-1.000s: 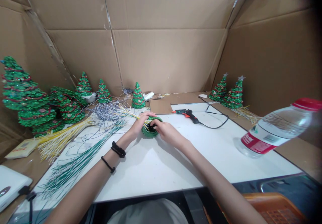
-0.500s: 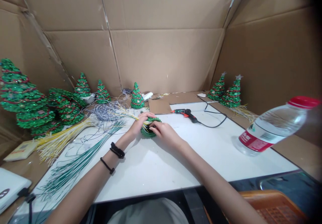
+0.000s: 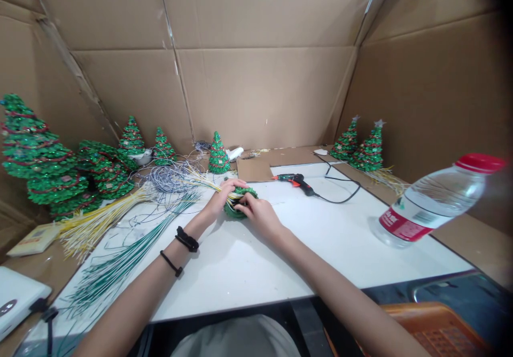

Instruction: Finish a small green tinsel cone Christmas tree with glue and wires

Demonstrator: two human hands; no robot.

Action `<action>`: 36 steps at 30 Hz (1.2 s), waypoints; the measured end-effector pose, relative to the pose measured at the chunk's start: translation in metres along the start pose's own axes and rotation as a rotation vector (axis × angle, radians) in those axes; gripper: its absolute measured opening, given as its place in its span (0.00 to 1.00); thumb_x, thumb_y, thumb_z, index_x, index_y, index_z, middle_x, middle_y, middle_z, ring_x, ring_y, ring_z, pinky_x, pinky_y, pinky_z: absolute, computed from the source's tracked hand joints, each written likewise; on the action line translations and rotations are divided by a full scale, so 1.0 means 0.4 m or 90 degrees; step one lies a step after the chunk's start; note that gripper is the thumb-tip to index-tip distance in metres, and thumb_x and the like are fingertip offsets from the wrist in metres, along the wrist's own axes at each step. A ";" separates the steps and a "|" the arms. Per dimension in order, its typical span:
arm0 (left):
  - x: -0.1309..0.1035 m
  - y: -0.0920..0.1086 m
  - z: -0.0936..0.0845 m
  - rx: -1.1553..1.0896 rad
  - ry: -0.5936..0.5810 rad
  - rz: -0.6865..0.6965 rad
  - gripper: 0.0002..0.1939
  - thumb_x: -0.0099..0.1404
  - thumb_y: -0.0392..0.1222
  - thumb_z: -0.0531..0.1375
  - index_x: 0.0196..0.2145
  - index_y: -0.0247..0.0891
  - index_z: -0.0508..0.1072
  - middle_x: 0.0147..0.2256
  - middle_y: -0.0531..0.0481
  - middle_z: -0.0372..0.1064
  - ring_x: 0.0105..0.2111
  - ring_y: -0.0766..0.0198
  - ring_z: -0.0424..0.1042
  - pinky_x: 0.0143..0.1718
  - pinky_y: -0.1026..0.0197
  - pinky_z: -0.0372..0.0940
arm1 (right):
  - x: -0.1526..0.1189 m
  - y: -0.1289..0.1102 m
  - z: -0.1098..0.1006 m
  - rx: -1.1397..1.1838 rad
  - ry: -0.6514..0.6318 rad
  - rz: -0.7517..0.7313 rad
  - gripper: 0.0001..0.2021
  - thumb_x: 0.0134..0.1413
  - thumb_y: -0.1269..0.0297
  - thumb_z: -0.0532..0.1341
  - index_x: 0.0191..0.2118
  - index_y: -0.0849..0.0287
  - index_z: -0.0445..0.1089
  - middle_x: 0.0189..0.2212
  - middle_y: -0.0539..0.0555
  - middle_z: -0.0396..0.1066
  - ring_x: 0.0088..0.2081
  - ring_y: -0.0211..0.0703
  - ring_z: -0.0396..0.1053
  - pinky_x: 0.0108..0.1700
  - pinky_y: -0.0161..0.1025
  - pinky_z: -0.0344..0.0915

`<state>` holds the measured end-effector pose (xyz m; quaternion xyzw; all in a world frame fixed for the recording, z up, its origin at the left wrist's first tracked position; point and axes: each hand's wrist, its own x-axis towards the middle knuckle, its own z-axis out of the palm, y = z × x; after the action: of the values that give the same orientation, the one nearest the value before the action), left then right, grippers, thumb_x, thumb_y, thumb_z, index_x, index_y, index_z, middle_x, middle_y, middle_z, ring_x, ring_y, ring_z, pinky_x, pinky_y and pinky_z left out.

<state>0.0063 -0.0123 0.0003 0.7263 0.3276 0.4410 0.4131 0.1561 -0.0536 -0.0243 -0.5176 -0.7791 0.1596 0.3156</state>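
Observation:
Mid-board, a small green Christmas tree (image 3: 233,211) lies with its dark hollow base facing me. My left hand (image 3: 222,195) is curled round its left and upper side, steadying it. White and yellow wires (image 3: 208,184) run from the left under those fingers to the tree. At the rim of the hollow base, my right hand (image 3: 258,212) has its thumb and fingers pinched together. Whatever sits between those fingertips is too small or hidden to make out. Left of my hands, a bundle of green wires (image 3: 132,258) is spread over the white board (image 3: 208,287).
A glue gun (image 3: 295,180) with a black cord lies behind my right hand, beside a cardboard piece (image 3: 254,170). A water bottle (image 3: 433,204) stands at right. Decorated trees (image 3: 44,151), tangled purple wire (image 3: 166,178) and yellow wires (image 3: 108,218) occupy the left.
My right hand has shifted slightly left and down at the tree's hollow base. The left hand and the tree stay in place.

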 end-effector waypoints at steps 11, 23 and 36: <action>0.005 -0.012 -0.006 0.010 -0.006 0.007 0.16 0.60 0.38 0.47 0.34 0.37 0.75 0.45 0.45 0.70 0.52 0.55 0.64 0.60 0.51 0.52 | -0.014 0.018 -0.007 0.272 0.196 -0.069 0.08 0.56 0.59 0.57 0.34 0.58 0.62 0.21 0.45 0.60 0.22 0.35 0.56 0.27 0.31 0.55; 0.004 -0.007 -0.006 0.033 -0.011 0.016 0.18 0.61 0.37 0.46 0.35 0.37 0.75 0.45 0.45 0.69 0.52 0.56 0.65 0.60 0.51 0.52 | -0.018 0.041 -0.020 0.159 0.048 -0.104 0.08 0.59 0.66 0.53 0.44 0.56 0.63 0.36 0.55 0.72 0.34 0.43 0.69 0.38 0.38 0.63; 0.003 -0.005 -0.007 0.040 -0.026 0.005 0.18 0.62 0.37 0.46 0.36 0.37 0.75 0.47 0.45 0.69 0.53 0.56 0.63 0.61 0.52 0.50 | -0.040 0.048 -0.015 0.160 0.155 -0.174 0.05 0.56 0.68 0.59 0.40 0.58 0.66 0.37 0.56 0.72 0.32 0.40 0.69 0.36 0.37 0.66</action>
<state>0.0041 -0.0094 -0.0004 0.7489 0.3299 0.4176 0.3949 0.1778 -0.0607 -0.0361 -0.3791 -0.7722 0.1472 0.4882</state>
